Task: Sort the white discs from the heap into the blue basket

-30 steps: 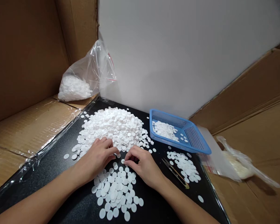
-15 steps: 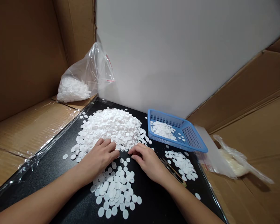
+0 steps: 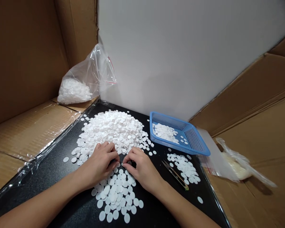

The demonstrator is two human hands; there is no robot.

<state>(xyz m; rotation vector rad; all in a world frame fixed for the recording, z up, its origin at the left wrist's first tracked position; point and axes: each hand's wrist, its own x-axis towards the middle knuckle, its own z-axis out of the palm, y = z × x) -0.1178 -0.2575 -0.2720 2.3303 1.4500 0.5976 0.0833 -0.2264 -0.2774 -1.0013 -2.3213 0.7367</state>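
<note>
Between the big heap of small white round discs and a flatter spread of discs nearer me, my two hands almost meet. My left hand is closed, pinching a white disc at its thumb and fingertips. Facing it, my right hand is closed too, with a white disc just showing at its fingertips. The fingers of both hands are bent, and parts of the discs are covered by them. Thread snips lie on the black tabletop to the right of my right hand.
A blue plastic basket holding some discs stands at the back right. In front of it lies a small group of discs. A clear bag of white pieces sits back left on cardboard; another bag lies right. A white wall rises behind.
My fingers have pulled back slightly toward me and closed into pinches, with discs now at the tips. My right hand has shifted left, uncovering more of the snips.
</note>
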